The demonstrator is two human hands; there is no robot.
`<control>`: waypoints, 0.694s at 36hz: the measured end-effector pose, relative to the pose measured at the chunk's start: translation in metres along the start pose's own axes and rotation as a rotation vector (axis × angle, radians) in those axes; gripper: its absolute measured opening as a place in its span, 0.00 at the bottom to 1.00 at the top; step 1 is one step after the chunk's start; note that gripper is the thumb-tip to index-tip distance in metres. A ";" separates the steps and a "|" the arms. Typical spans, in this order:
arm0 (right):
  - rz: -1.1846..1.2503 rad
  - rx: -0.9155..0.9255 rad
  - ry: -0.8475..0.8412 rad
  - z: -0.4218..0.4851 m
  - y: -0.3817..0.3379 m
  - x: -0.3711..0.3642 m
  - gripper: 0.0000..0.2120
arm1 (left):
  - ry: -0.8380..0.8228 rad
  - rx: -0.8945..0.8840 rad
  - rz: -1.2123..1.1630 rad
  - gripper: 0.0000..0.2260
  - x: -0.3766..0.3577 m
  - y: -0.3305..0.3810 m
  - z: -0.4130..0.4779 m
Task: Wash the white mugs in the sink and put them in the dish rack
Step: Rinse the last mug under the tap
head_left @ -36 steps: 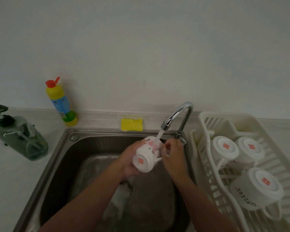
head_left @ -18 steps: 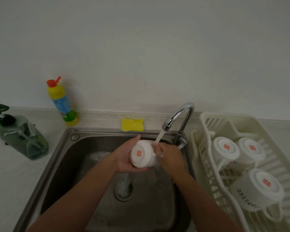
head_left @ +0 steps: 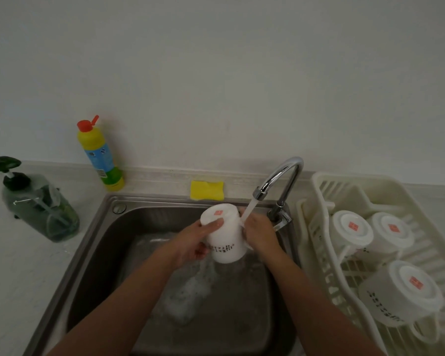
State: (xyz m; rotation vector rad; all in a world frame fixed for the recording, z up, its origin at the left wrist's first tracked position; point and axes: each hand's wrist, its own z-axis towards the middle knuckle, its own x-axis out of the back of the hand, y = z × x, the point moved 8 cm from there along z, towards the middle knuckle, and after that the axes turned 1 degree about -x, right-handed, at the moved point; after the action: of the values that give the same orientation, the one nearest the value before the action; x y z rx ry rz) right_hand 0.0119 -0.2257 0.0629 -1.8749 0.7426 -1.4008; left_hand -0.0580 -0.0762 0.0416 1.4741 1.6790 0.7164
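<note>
Over the sink [head_left: 106, 253], beside the rack [head_left: 319, 183] with three mugs [head_left: 351, 227] in it, the mug [head_left: 225, 244] has swung from base-on to mouth-down, with the stream [head_left: 247, 211] now running down its side. Left hand [head_left: 194, 244] grips its body and right hand [head_left: 261, 235] clasps the handle side. This looks like the last rinse before racking.

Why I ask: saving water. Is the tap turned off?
No, water streams from the faucet onto the mug.

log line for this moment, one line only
step: rinsing mug under tap | left hand: holds mug, base up | right hand: at mug's handle side, grip hidden | rack: three mugs bottoms up
</note>
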 end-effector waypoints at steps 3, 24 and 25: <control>0.281 -0.190 0.009 -0.006 0.017 -0.003 0.19 | -0.001 -0.085 0.113 0.22 -0.002 0.005 -0.003; 0.886 -0.421 -0.185 -0.027 0.049 -0.015 0.23 | 0.058 -0.148 -0.057 0.30 -0.016 -0.004 0.002; 0.890 -0.413 -0.189 -0.026 0.050 -0.016 0.22 | 0.073 -0.151 -0.060 0.30 -0.016 -0.003 0.002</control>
State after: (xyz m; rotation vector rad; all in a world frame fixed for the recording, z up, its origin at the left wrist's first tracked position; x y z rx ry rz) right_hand -0.0193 -0.2489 0.0189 -1.5744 1.5950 -0.5207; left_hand -0.0575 -0.0932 0.0406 1.3017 1.6776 0.8534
